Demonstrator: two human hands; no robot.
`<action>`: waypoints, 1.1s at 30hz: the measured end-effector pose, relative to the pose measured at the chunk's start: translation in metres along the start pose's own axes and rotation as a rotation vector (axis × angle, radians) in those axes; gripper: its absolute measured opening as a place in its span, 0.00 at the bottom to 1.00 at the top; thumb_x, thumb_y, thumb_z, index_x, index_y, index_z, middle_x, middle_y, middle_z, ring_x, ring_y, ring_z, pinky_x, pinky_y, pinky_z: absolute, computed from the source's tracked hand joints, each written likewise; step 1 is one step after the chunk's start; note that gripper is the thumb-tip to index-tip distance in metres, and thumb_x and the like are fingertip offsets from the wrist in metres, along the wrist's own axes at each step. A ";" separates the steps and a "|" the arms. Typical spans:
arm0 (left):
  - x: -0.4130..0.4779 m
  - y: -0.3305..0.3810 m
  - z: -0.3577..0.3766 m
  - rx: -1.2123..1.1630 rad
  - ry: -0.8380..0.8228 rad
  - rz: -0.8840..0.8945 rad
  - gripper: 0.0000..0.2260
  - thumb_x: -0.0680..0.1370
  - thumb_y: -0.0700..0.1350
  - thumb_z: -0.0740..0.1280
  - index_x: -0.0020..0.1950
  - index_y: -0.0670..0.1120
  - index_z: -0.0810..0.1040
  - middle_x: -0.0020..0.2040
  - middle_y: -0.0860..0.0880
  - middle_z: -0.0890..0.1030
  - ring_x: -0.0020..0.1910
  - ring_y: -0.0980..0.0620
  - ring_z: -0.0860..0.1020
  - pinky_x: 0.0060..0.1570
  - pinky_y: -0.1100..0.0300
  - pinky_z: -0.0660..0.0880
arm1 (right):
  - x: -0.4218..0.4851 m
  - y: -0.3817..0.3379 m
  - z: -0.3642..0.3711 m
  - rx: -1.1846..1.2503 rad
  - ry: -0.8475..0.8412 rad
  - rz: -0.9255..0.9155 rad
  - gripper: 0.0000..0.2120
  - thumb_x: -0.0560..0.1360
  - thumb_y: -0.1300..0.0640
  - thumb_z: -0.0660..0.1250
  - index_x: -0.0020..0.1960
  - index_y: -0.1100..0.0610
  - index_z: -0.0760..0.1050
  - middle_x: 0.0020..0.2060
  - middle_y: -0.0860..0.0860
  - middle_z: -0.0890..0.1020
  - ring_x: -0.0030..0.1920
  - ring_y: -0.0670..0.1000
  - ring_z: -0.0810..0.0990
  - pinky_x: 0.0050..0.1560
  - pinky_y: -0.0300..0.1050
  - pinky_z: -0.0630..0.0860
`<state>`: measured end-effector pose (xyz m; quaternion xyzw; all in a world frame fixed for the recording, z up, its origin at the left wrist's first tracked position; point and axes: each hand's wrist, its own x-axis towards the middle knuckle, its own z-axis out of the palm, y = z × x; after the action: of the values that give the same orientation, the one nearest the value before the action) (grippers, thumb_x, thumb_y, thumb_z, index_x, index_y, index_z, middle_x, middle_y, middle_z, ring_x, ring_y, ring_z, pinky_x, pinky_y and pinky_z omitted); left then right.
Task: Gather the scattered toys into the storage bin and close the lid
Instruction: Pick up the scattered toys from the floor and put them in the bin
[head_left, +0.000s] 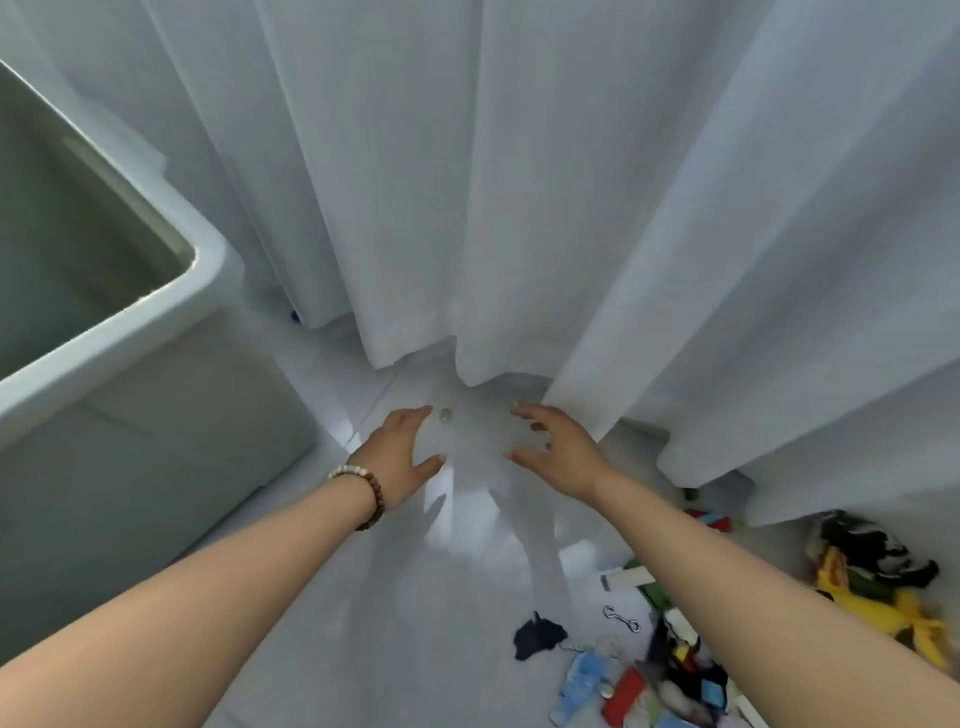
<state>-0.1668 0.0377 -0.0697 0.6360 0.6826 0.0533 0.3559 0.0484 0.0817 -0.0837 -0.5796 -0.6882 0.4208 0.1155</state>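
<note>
Both hands are open, fingers spread, gripping nothing: left hand (402, 452), with a beaded bracelet (363, 491) at its wrist, and right hand (558, 452) extend side by side toward the white floor (415, 623) at the foot of a white curtain (519, 182). A small round object (445, 414), possibly a marble (blurred), lies just beyond the left fingertips. Open-topped storage bin (130, 322) stands at far left. Scattered toys (649, 686) lie at lower right, well apart from the bin, a yellow figure (893, 610) among them.

Open white storage bin (210, 260) left; colourful toys (626, 691), seemingly plush, scattered right.
</note>
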 end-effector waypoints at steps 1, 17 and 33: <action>0.008 -0.004 0.001 0.009 0.005 0.004 0.31 0.78 0.54 0.61 0.77 0.51 0.51 0.76 0.50 0.54 0.73 0.50 0.60 0.69 0.59 0.60 | 0.009 0.001 0.001 -0.017 0.025 0.000 0.25 0.72 0.54 0.71 0.68 0.53 0.69 0.66 0.50 0.71 0.65 0.51 0.71 0.66 0.46 0.68; 0.071 -0.019 0.024 0.108 0.046 -0.006 0.13 0.77 0.40 0.63 0.62 0.44 0.75 0.59 0.44 0.74 0.56 0.45 0.76 0.55 0.61 0.69 | 0.062 0.028 0.032 -0.354 0.069 -0.015 0.10 0.74 0.65 0.62 0.52 0.59 0.79 0.54 0.56 0.77 0.54 0.57 0.77 0.54 0.43 0.70; -0.045 0.045 0.088 -1.599 -0.469 -0.537 0.14 0.82 0.46 0.54 0.49 0.40 0.75 0.37 0.45 0.78 0.37 0.50 0.77 0.34 0.62 0.80 | -0.105 0.008 0.024 0.237 0.116 -0.089 0.11 0.69 0.56 0.74 0.50 0.50 0.77 0.47 0.41 0.80 0.49 0.40 0.76 0.49 0.29 0.68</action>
<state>-0.0838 -0.0281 -0.0922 0.0081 0.4765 0.2983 0.8270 0.0706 -0.0230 -0.0699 -0.5544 -0.6507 0.4594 0.2414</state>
